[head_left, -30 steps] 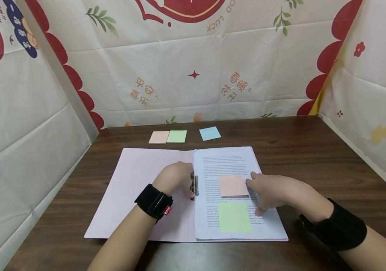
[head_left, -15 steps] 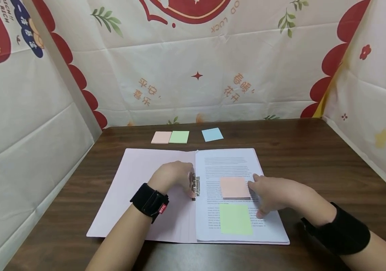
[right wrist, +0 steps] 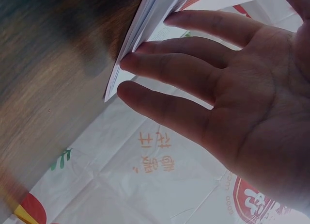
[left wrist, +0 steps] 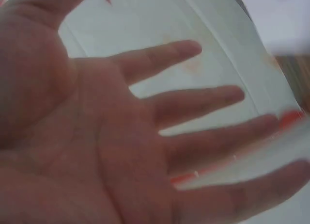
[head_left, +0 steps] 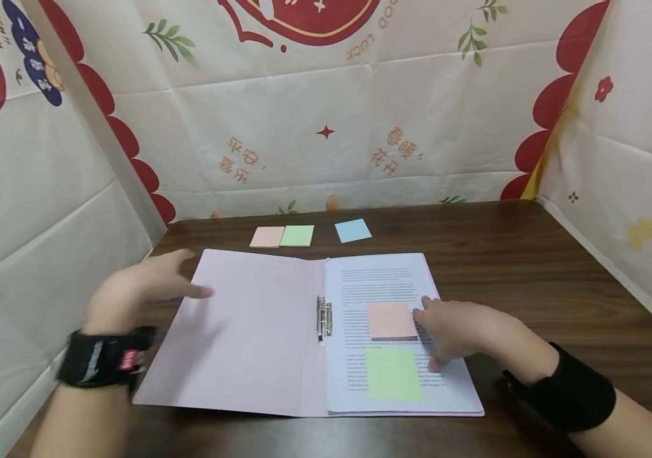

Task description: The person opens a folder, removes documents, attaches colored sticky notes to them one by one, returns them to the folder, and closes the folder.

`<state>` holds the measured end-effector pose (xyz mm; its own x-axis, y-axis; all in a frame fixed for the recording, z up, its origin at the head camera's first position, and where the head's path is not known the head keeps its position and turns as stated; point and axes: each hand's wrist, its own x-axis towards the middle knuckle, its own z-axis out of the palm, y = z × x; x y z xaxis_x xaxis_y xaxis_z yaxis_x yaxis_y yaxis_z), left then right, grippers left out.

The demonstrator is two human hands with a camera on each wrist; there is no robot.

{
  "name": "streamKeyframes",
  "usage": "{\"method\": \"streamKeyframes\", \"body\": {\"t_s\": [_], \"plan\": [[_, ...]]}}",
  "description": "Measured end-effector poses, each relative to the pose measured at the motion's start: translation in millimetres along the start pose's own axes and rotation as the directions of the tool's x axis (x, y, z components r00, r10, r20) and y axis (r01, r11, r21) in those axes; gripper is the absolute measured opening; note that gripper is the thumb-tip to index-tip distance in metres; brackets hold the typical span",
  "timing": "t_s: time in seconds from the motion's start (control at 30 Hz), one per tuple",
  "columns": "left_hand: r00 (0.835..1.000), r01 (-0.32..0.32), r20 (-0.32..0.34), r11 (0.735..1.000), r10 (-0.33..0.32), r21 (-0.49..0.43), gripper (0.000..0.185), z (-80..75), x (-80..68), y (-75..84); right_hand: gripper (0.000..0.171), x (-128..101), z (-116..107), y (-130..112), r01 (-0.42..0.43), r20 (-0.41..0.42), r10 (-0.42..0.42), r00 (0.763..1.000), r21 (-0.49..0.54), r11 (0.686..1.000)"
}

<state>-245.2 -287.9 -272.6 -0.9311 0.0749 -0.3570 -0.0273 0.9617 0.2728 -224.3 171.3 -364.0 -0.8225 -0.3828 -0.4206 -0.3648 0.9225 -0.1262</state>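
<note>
Now our right hand (head_left: pixel 463 331) lies with straight fingers (right wrist: pixel 169 69) on the printed pages (head_left: pixel 394 280), apparently pinning the stack flat — beside the orange sticky note (head_left: pixel 392 320). Our left hand (head_left: pixel 137 286), blurred, fingers spread and holding nothing, hovers at the open folder (head_left: pixel 245 331) cover's outer edge. Folder lies mid-table (head_left: pixel 532 267), spine running away from us, clip (head_left: pixel 323 318) along it.

The left hand (head_left: pixel 131 289) is motion-blurred in the head view and soft in its wrist view, where the frame crops the palm. The printed text on the document page (head_left: pixel 380 283) is too small to read. The right hand (head_left: pixel 454 327) covers part of that page's right side.
</note>
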Motion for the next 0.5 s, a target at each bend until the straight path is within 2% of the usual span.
{"method": "streamKeyframes", "body": {"t_s": [0.1, 0.13, 0.2, 0.23, 0.3, 0.37, 0.43, 0.5], "plan": [[0.998, 0.004, 0.059, 1.000, -0.005, 0.016, 0.112, -1.3, -11.8, -38.1, 0.091, -1, 0, 0, 0.004, 0.001, -0.004, 1.000, -0.002, 1.000], [0.995, 0.003, 0.100, 1.000, 0.000, -0.023, 0.111, 1.3, -14.3, -48.0, 0.091, -1, 0, 0, 0.004, 0.001, -0.004, 1.000, -0.003, 1.000], [0.981, 0.002, 0.189, 0.986, 0.030, -0.167, 0.104, 8.9, -18.6, -63.5, 0.090, -1, 0, 1, 0.006, 0.000, -0.006, 1.000, -0.009, 1.000], [0.972, 0.000, 0.229, 0.966, 0.062, -0.260, 0.099, 13.1, -20.6, -69.5, 0.090, -1, -1, 1, 0.009, -0.003, -0.009, 1.000, -0.010, 1.000], [0.949, 0.017, 0.290, 0.900, 0.123, -0.436, 0.092, 19.8, -24.5, -77.7, 0.091, -1, -1, 1, 0.015, -0.005, -0.015, 1.000, -0.015, 1.000], [0.937, 0.002, 0.296, 0.845, 0.185, -0.535, 0.086, 22.5, -28.0, -81.4, 0.091, 0, -1, 1, 0.015, -0.007, -0.015, 1.000, -0.017, 1.000], [0.932, -0.034, 0.275, 0.814, 0.235, -0.580, 0.085, 20.2, -32.3, -81.9, 0.091, 0, 0, 1, 0.018, -0.010, -0.018, 1.000, -0.014, 1.000], [0.931, -0.064, 0.258, 0.809, 0.260, -0.584, 0.084, 13.8, -37.7, -79.6, 0.092, 1, 1, 0, 0.020, -0.010, -0.020, 1.000, -0.005, 1.000]]}}
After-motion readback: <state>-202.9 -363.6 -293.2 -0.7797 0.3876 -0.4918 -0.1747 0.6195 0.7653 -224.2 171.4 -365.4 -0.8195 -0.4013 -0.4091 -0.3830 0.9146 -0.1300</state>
